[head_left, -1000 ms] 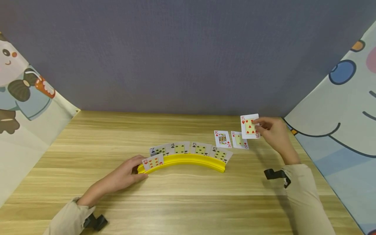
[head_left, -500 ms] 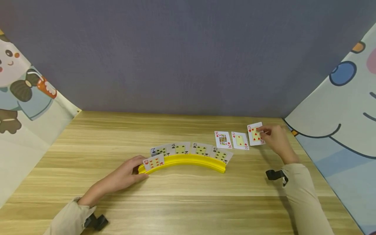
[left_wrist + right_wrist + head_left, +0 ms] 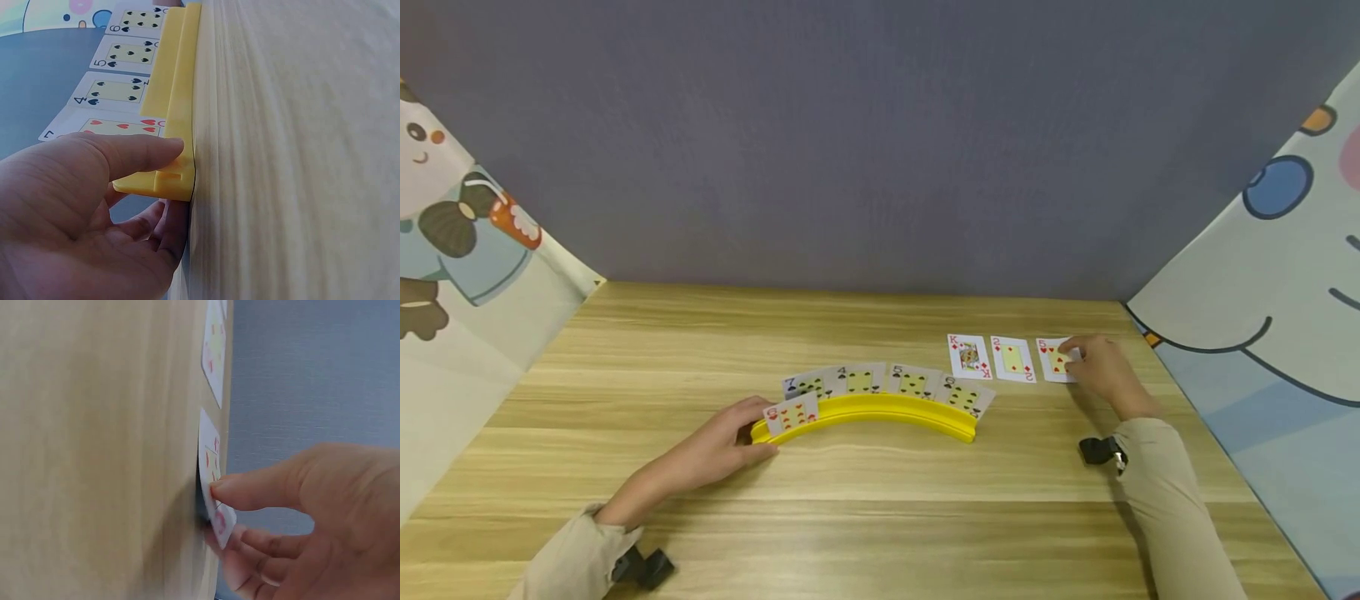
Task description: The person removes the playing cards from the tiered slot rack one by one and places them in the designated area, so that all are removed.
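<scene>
My left hand [image 3: 726, 442] grips the left end of a curved yellow card holder [image 3: 880, 407], thumb in front and fingers behind. Standing in the holder are the six of hearts [image 3: 793, 414] and, behind it, the seven [image 3: 807, 385], four [image 3: 857, 380], five [image 3: 913, 382] and six of spades [image 3: 962, 395]. At the right, my right hand [image 3: 1105, 371] pinches the five of hearts [image 3: 1055, 360] by its right edge, low over the table. In the right wrist view the thumb lies on the face of this five of hearts [image 3: 209, 447], and its near end is tilted up.
Face up, left of the five of hearts, lie the two of diamonds [image 3: 1013, 359] and the king of diamonds [image 3: 968, 357], in a row. A grey partition [image 3: 865, 150] rises along the back of the wooden table [image 3: 865, 525]. Cartoon-printed panels [image 3: 1292, 275] flank both sides.
My right hand has brought the five of hearts down and slightly right, from overlapping the two of diamonds to beside it. The left hand and the card holder have stayed put.
</scene>
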The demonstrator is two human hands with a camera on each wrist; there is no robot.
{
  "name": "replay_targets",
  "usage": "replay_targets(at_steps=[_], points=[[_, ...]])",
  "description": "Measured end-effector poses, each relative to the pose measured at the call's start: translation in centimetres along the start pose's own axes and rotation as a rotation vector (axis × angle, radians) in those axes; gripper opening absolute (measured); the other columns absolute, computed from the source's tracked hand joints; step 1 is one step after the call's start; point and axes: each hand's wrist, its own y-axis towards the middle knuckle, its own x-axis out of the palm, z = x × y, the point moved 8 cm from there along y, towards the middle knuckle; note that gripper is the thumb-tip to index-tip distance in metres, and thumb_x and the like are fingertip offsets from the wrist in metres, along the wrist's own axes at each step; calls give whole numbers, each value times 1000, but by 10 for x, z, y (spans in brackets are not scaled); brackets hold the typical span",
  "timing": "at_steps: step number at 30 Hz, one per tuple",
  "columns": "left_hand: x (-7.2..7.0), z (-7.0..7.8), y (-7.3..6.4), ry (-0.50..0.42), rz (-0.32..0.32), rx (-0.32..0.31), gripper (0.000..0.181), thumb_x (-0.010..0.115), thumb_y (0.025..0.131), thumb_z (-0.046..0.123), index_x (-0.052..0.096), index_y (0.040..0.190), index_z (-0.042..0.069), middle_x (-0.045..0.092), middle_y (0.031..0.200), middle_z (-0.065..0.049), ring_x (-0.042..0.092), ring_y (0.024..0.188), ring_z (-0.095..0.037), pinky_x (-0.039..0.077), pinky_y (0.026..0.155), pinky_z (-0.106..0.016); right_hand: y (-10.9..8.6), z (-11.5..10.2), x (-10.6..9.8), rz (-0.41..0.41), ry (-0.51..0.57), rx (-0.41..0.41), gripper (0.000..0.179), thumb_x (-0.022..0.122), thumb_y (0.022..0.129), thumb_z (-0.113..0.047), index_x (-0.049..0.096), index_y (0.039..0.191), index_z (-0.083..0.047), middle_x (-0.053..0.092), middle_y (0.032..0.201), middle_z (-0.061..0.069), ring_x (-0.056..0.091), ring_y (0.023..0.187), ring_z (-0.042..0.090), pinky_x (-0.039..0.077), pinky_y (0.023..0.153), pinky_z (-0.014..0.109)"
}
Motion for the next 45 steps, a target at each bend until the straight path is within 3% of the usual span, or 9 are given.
replay_targets(at_steps=[5, 15, 22, 26, 29, 32, 34, 39, 45], points=[[0, 0, 0, -6, -4, -4, 43, 74, 91, 16, 62, 132, 9, 58, 131, -5, 55, 116, -23, 48, 94, -34, 0, 4, 7, -51, -30, 42, 32, 62, 86, -3, 66, 116, 8, 59, 119, 38, 54, 106, 51, 42, 89, 62], [0, -1, -3, -23, -6, -7, 44, 73, 91, 17, 61, 133, 10, 57, 132, -5, 55, 116, -23, 48, 92, -32, -2, -1, 11, -114, -71, 97, 35, 61, 91, -6, 63, 124, 6, 55, 129, 35, 49, 117, 56, 40, 94, 66], [0, 2, -5, -21, 2, 19, 43, 73, 92, 19, 62, 132, 8, 58, 131, -8, 55, 115, -24, 48, 92, -31, -3, -5, 11, -109, -93, 109, 37, 59, 87, -6, 65, 122, 4, 56, 126, 36, 52, 110, 55, 45, 84, 64], [1, 3, -5, -32, -6, 12, 43, 73, 92, 18, 62, 132, 8, 57, 132, -9, 55, 116, -25, 48, 93, -31, -6, -12, 4, -62, -78, 95, 35, 62, 89, -10, 66, 121, 4, 53, 124, 40, 54, 102, 55, 45, 80, 64], [1, 2, -4, -38, -10, 6, 43, 73, 92, 17, 62, 133, 8, 57, 132, -8, 55, 117, -25, 48, 93, -31, -8, -25, -5, -1, -37, 52, 33, 63, 92, -9, 65, 122, 6, 60, 111, 37, 65, 75, 40, 51, 67, 55], [1, 1, -3, -37, -12, -1, 43, 73, 91, 16, 62, 132, 8, 57, 131, -7, 55, 115, -24, 48, 92, -30, -9, -42, -16, 56, -9, -2, 32, 64, 93, -7, 65, 122, 7, 67, 93, 30, 59, 50, 21, 47, 51, 42], [0, 1, -3, -39, -14, 3, 42, 73, 92, 16, 62, 132, 8, 57, 130, -6, 55, 114, -23, 48, 91, -30, -10, -54, -23, 94, 2, -38, 30, 64, 93, -5, 66, 120, 8, 67, 94, 29, 63, 59, 27, 49, 53, 44], [1, 0, -2, -33, -10, -2, 42, 73, 91, 16, 62, 131, 9, 58, 129, -5, 55, 113, -22, 47, 91, -30, -14, -90, -45, 236, 9, -124, 25, 63, 92, -4, 68, 115, 6, 61, 118, 31, 63, 96, 49, 51, 72, 59], [1, -1, -1, -27, -11, -16, 43, 73, 91, 17, 62, 132, 10, 57, 131, -4, 54, 115, -22, 47, 94, -33, -28, -143, -68, 351, 25, -228, 20, 64, 92, -4, 71, 110, 2, 64, 111, 23, 65, 89, 40, 51, 70, 55]])
